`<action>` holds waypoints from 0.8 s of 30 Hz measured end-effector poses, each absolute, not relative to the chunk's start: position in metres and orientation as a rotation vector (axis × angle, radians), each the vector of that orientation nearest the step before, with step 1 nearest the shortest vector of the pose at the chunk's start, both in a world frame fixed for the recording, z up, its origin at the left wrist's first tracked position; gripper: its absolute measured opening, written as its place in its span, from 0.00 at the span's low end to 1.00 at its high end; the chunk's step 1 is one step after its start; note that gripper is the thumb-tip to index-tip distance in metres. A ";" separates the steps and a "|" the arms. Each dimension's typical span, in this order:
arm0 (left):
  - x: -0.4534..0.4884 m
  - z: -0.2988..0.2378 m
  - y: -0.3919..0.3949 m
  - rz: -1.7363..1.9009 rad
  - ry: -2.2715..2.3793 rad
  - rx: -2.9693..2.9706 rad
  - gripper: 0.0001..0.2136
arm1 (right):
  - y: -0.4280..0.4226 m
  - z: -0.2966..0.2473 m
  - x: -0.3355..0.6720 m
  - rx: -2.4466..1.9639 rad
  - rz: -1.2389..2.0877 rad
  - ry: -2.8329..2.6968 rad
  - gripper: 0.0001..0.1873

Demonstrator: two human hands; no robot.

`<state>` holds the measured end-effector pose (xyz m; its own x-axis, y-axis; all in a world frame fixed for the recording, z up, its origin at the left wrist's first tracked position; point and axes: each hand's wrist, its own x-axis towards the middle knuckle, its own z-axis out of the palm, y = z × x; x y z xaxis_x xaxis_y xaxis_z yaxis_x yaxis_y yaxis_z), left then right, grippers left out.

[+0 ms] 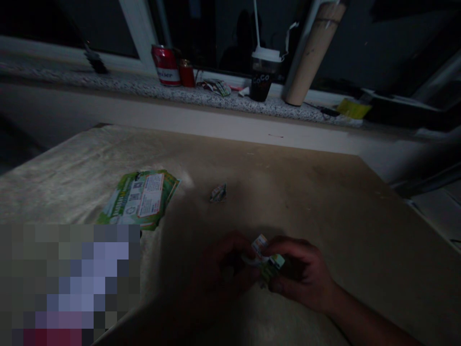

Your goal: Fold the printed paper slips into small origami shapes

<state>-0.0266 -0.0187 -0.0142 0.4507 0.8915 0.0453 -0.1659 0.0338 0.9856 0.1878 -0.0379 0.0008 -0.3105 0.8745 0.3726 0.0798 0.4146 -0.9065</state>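
Note:
Between my two hands is a small folded piece of green and white printed paper or packaging [268, 271]; its exact kind is hard to make out in the dim light. My left hand [232, 262] is in deep shadow and pinches the piece from the left. From the right, my right hand [306, 271] grips it between thumb and fingers. A similar small folded piece [218, 192] lies on the table beyond my hands. To the left rests a stack of flat green printed sheets or packets [139, 199], with text and square codes on top.
The pale table [317, 192] ends at a wall under a granite sill [133, 89]. On the sill stand a red can [165, 66], a red jar [187, 73], a crumpled wrapper [216, 87], a dark lidded cup [262, 79] and a leaning cardboard tube [311, 57]. A pixelated patch covers the lower left.

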 end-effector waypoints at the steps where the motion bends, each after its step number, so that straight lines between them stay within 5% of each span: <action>1: -0.026 -0.013 -0.018 0.945 0.754 1.277 0.10 | -0.038 0.002 0.187 -0.837 1.020 -1.689 0.15; 24: -0.029 0.005 -0.022 1.042 1.107 1.470 0.07 | -0.037 0.010 0.183 -0.972 0.723 -1.554 0.09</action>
<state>-0.0292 -0.0218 0.0053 0.2158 0.9738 0.0722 0.1301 -0.1019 0.9862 0.1831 -0.0366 0.0100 -0.0508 0.8786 0.4749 0.2025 0.4747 -0.8565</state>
